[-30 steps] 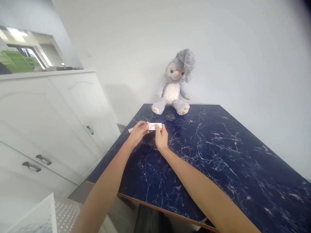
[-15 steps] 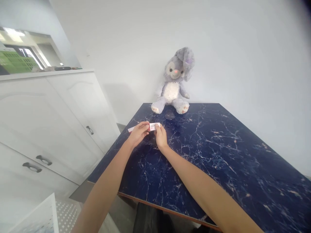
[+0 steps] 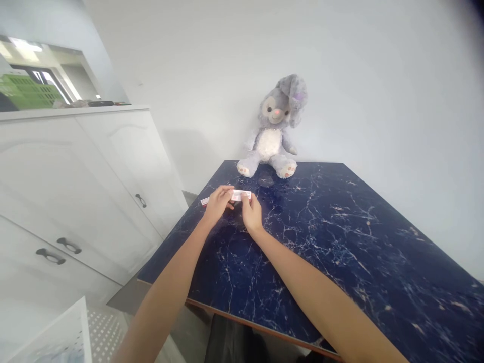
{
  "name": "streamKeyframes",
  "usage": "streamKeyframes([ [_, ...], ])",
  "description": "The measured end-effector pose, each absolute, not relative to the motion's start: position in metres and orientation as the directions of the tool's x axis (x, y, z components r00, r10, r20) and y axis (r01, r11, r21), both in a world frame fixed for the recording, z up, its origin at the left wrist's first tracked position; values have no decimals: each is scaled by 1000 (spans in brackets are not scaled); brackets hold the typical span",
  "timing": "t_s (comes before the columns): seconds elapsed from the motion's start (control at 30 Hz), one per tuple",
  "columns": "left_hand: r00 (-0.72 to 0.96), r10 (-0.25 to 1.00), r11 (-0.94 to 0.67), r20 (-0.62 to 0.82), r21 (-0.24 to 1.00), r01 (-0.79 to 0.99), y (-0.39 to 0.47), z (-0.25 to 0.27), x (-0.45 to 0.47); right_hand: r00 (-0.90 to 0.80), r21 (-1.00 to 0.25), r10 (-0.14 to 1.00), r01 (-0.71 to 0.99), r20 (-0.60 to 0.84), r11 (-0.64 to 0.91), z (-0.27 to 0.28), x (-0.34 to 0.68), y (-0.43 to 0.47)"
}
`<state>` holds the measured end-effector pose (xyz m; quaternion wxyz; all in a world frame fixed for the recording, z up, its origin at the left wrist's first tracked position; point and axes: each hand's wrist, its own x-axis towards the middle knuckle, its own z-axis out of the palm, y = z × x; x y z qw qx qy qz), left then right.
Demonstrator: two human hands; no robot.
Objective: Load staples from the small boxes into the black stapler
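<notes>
Between my hands is a small white box with red print (image 3: 237, 194), flat and narrow, held just above the far left part of the table. My left hand (image 3: 217, 205) is closed on its left end, thumb and fingers pinching. The right end sits in my right hand (image 3: 251, 213), its thumb lying across the white face. A red-and-white piece (image 3: 204, 201) shows just left of my left hand; my hand hides the rest, so I cannot tell whether it is separate or lies on the table.
The blue marble-patterned table (image 3: 321, 242) stretches to the right. A grey plush rabbit (image 3: 270, 143) sits at its back edge against the wall. On the left stand white cabinets (image 3: 113, 166) bearing a green crate (image 3: 30, 92). A white perforated basket (image 3: 86, 327) is at lower left.
My left fingers have shifted on the box, and the red part that showed beside them is now covered. The whole view has moved slightly; my right hand keeps its hold.
</notes>
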<state>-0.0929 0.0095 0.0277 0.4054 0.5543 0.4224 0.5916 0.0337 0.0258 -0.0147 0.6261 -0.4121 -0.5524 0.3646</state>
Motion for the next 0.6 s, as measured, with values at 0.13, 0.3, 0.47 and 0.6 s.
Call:
streamKeyframes([
  [0.13, -187, 896, -375, 404, 911, 173, 14, 27, -102, 136, -924, 914, 75, 382, 375, -15, 34, 25],
  [0.3, -468, 744, -42, 477, 732, 680, 24, 14, -143, 335, -957, 898, 147, 285, 249, -23, 38, 38],
  [0.47, -324, 763, 81, 559, 414, 907, 23, 9, -147, 402, -939, 848, 172, 344, 299, -34, 41, 49],
  [0.6, -98, 812, -179, 575, 405, 897, 19, 14, -129, 328, -968, 911, 55, 249, 245, -39, 37, 53],
])
